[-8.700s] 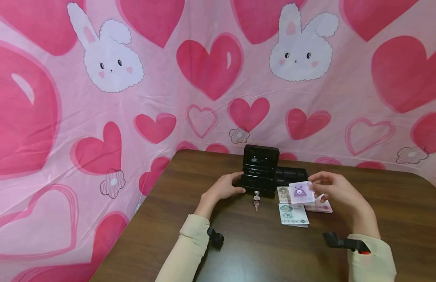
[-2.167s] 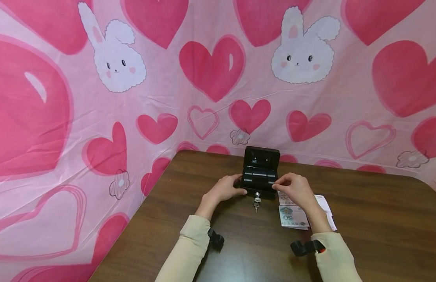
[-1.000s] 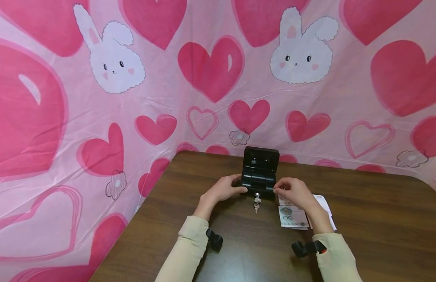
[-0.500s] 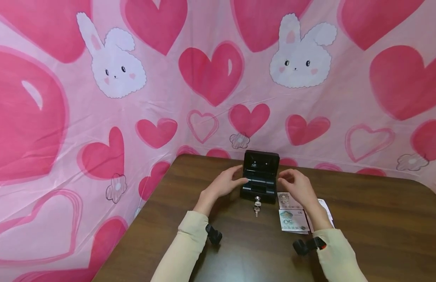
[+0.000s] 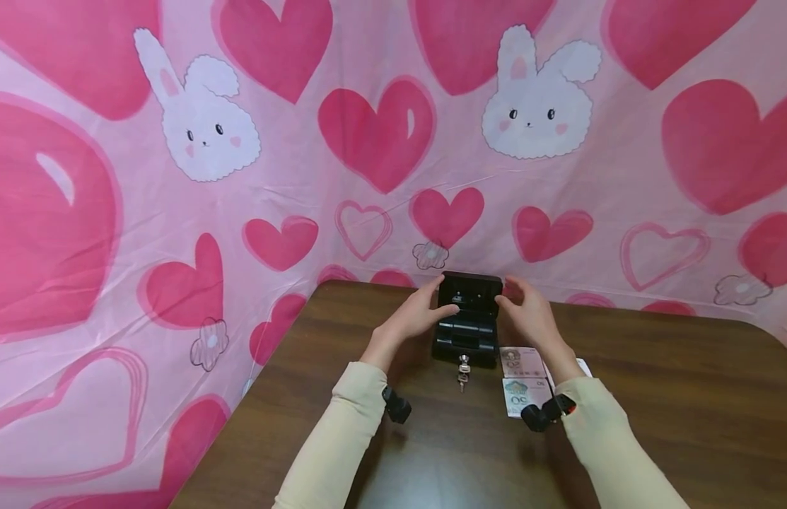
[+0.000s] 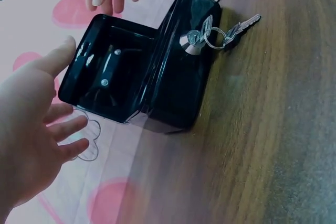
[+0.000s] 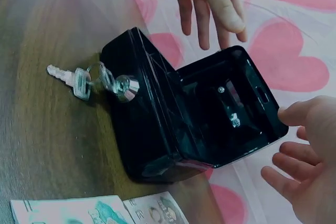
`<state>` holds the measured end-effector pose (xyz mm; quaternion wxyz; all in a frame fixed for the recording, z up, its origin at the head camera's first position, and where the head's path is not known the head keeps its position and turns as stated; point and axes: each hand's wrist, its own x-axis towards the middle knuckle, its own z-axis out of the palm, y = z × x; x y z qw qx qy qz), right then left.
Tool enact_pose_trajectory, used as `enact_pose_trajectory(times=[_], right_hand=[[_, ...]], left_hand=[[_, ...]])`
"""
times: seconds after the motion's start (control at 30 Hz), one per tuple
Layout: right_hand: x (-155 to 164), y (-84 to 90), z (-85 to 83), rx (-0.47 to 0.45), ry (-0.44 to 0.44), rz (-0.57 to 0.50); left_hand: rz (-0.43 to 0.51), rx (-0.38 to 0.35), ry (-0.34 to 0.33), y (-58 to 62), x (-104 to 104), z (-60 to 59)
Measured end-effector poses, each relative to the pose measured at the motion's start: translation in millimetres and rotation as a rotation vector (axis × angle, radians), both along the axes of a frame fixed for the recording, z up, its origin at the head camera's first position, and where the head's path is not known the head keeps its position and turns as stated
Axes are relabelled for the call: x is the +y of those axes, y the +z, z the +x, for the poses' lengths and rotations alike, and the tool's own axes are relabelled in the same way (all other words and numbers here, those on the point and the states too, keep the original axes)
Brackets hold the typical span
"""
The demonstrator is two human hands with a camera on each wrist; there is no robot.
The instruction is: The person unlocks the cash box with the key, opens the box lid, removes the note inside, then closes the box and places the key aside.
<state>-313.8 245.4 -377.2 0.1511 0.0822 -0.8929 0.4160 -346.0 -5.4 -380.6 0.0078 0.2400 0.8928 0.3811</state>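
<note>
A black metal cash box [image 5: 447,351] stands on the table with its lid [image 5: 469,287] raised. A black tray [image 5: 464,329] sits inside it. From the front lock hang keys on a ring [image 6: 242,27]. My left hand [image 5: 414,316] is at the lid's left side, thumb in front by the lid's edge and fingers spread behind. On the other side is my right hand [image 5: 533,316]; in the right wrist view its thumb touches the lid's corner, its fingers loosely extended. Several banknotes [image 5: 519,362] lie right of the box, partly hidden by my right arm.
The brown wooden table [image 5: 291,396] extends around the box. Close behind it hangs a pink cloth [image 5: 355,170] printed with hearts and rabbits. A black wrist camera [image 5: 396,405] is strapped to each wrist.
Earlier the tray lay beside the box and my right hand held a purple banknote; later the tray was inside. Both hands have since moved from the box's sides up to the lid.
</note>
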Motion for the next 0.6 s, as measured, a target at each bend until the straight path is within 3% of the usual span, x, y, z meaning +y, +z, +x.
enact_pose_trajectory(times=[0.2,0.4,0.6], right_hand=[[-5,-3.4,5.4,-0.031,0.004,-0.007],[-7,-6.6,18.8,0.003,0.024,-0.019],[-10,-7.5,32.7,0.055,0.021,-0.014]], left_hand=[[0.025,0.000,0.020,-1.1,1,2.8],[0.101,-0.001,0.017,-4.8,-4,8.4],[0.142,0.046,0.033,-10.0,-7,14.2]])
